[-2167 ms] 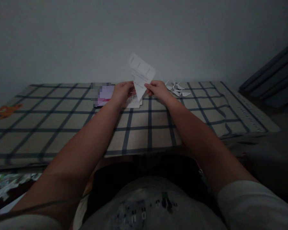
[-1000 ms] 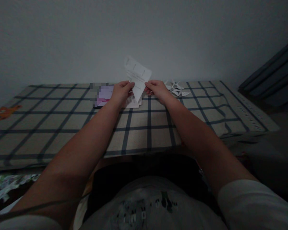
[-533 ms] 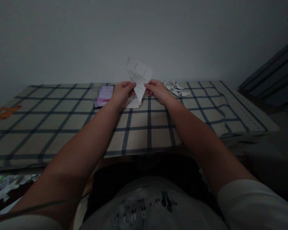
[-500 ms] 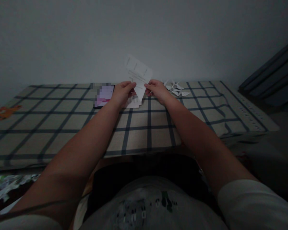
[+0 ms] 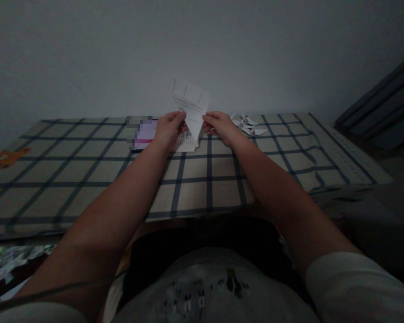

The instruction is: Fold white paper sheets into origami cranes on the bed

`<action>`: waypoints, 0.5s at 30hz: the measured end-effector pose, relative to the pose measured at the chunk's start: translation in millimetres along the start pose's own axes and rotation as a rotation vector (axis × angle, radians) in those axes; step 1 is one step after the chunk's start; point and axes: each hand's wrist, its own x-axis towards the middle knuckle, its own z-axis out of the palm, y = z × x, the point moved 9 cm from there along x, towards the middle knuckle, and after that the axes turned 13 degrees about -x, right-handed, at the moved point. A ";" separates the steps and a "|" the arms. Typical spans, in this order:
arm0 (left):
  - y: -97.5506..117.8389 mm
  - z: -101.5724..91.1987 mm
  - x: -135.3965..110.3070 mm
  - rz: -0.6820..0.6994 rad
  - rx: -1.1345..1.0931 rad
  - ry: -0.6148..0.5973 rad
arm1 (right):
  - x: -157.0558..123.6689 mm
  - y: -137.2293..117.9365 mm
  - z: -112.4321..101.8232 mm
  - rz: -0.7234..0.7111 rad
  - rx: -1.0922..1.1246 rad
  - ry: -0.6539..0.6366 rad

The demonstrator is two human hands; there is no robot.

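Observation:
A printed sheet of paper (image 5: 191, 101), narrowing to a folded point at its lower end, is held up between my two hands above the table. My left hand (image 5: 170, 129) pinches its left edge between thumb and fingers. On the opposite edge, my right hand (image 5: 219, 125) has its thumb and fingers closed on the paper. Under the sheet lies a small stack of printed papers (image 5: 187, 144), partly hidden by my left hand. Just right of my right hand sit several folded white paper pieces (image 5: 248, 124) with pointed tips.
A phone or tablet with a lit screen (image 5: 145, 134) lies left of my left hand. The checked tablecloth (image 5: 208, 179) covers the table, which meets a grey wall (image 5: 202, 40). An orange figure (image 5: 8, 158) is at far left. Paper scraps (image 5: 10, 262) lie below the table's left side.
The sheet has tilted and shifted slightly left. My left hand has moved a little up and left with it, while my right hand is nearly in the same place.

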 end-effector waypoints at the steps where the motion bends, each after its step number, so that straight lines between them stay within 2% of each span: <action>1: 1.6 -1.0 0.5 0.013 -0.005 0.003 | -0.8 0.8 3.1 0.004 0.002 -0.033; 5: 5.3 -2.6 0.5 0.019 -0.009 0.009 | -3.5 2.0 15.1 -0.020 -0.045 -0.148; 8: 2.6 1.9 -4.2 -0.026 0.015 -0.021 | -3.3 -0.5 12.0 -0.039 -0.064 -0.107; 13: -14.8 20.7 -21.4 -0.199 0.180 -0.175 | -1.8 -4.9 2.2 -0.041 -0.044 -0.012; 15: -18.3 23.7 -25.9 -0.231 0.224 -0.198 | -1.3 -5.9 0.5 -0.053 -0.040 0.001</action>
